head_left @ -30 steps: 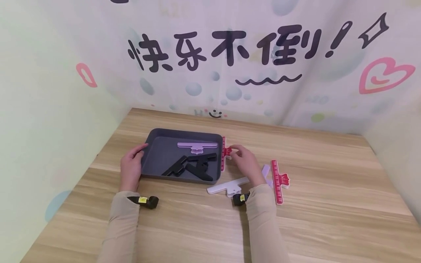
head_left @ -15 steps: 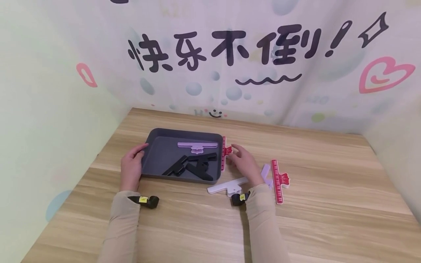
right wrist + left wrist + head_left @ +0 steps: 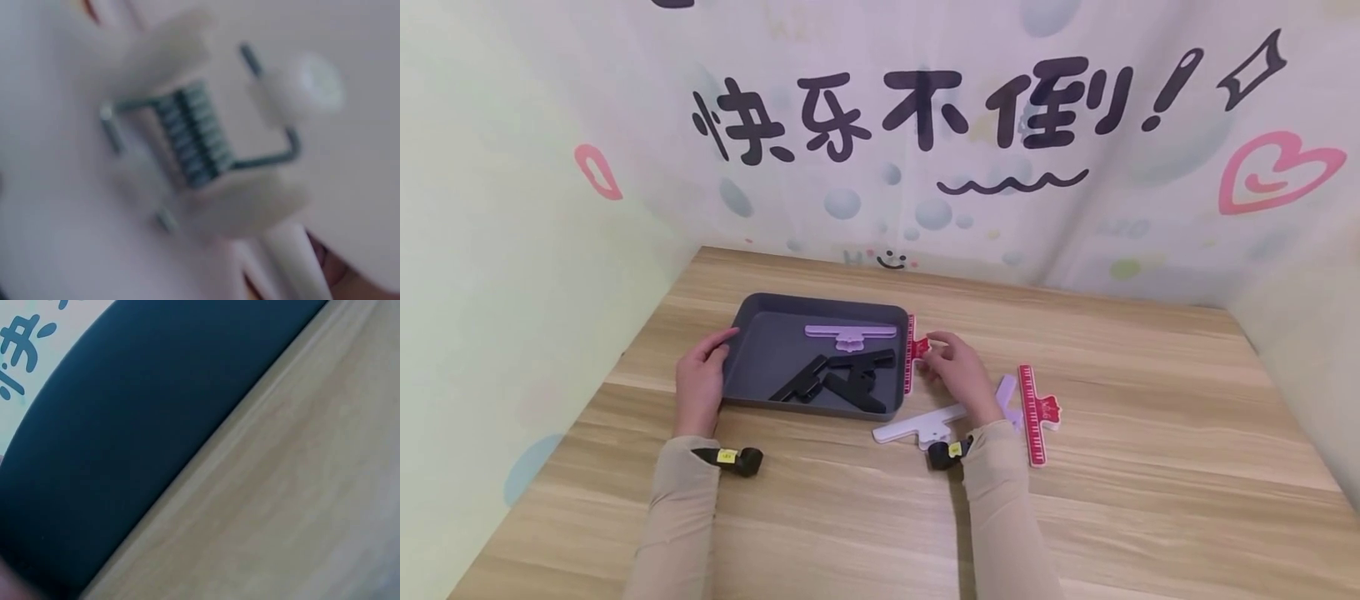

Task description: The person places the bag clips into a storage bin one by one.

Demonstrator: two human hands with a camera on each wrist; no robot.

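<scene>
- White clip (image 3: 917, 426) is lying on the table (image 3: 1150, 500), nearest the person.
- Left hand (image 3: 698, 385) is gripping the grey tray (image 3: 752, 329) at its left rim.
- Right hand (image 3: 957, 373) is pinching the red clip (image 3: 912, 353), which is clamped on the tray's right rim.

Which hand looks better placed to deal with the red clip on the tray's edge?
The right hand, probably: its fingers already pinch the red clip on the tray's right rim. The left hand holds the opposite rim, steadying it.
</scene>
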